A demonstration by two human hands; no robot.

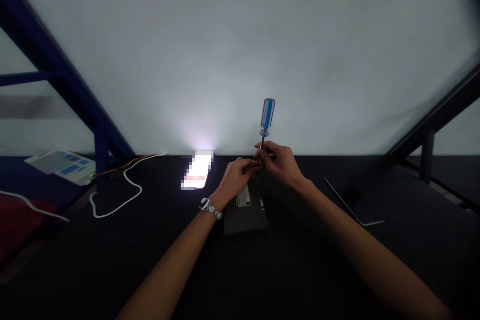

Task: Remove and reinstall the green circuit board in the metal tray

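Note:
A screwdriver (pixel 267 116) with a clear blue-striped handle stands nearly upright, handle on top. My right hand (pixel 279 162) pinches its shaft below the handle. Close against it, my left hand (pixel 239 176) has its thumb and fingers together near the lower end of the screwdriver; what they hold, if anything, is hidden. Under both hands lies a dark flat rectangular device (pixel 245 222) with a pale label (pixel 244 196) and a small metallic part (pixel 262 204) at its right side. The screwdriver's tip cannot be made out.
Left of my hands a lit phone (pixel 197 172) glows against the wall. A white cable (pixel 118 210) curls across the black table (pixel 300 270). A thin bent rod (pixel 347 205) lies to the right. Printed sheets (pixel 65 165) sit far left, beside a blue frame (pixel 67 60).

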